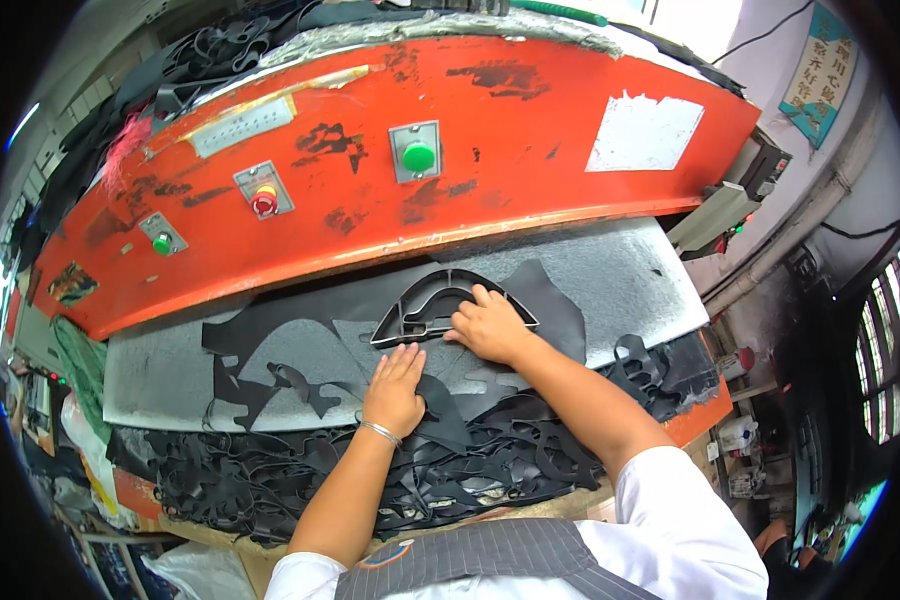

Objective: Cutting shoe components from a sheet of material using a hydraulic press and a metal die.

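A black, curved metal cutting die (410, 303) lies on a sheet of black leather (550, 300), its edges standing up. My right hand (492, 328) has hold of the die's right part, with the fingers bent over its frame. My left hand (394, 392) lies flat with outstretched fingers, its fingertips close to the die's lower left edge. Under both, the grey press bed (160, 375) carries the leather, which has cut-out gaps and ragged strips on its near side. Parts of the die's right side are covered by my right hand.
The press's orange beam (530, 120) spans the far side, with green buttons (418, 156) and a red button (263, 201). Tangled leather scraps (300, 485) heap along the bed's near edge. More black leather (190, 60) is piled on top of the machine.
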Tool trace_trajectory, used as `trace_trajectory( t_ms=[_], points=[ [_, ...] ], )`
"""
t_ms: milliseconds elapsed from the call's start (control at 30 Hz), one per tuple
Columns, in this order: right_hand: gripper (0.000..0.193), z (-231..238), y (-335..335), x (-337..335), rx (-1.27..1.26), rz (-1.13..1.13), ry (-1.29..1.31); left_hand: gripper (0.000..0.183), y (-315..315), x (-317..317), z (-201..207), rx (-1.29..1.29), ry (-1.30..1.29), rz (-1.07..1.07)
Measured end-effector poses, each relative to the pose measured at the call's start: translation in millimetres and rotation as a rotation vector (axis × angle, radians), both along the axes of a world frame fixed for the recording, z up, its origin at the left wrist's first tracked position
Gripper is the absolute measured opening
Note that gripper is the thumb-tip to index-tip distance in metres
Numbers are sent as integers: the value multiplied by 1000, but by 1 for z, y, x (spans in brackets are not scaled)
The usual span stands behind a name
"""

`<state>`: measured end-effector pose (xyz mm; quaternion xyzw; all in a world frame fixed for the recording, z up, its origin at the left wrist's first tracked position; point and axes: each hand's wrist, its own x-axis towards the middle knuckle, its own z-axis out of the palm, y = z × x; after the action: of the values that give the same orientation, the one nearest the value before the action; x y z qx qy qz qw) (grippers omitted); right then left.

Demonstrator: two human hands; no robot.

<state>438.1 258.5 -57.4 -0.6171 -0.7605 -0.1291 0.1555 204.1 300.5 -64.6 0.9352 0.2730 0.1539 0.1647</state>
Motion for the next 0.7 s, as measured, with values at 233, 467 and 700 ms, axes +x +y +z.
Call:
trace_trajectory(
  t_ms=[233,467,700],
  points=[
    [31,19,-1,68,506,-192,435,60,-2,7,-1,-28,-27,44],
    [40,88,-110,110,577,-303,1113,50,-9,-7,-5,-54,-176,47],
    [30,87,-201,26,215,192,1366,34,-96,14,57,-628,-751,-45]
  ],
)
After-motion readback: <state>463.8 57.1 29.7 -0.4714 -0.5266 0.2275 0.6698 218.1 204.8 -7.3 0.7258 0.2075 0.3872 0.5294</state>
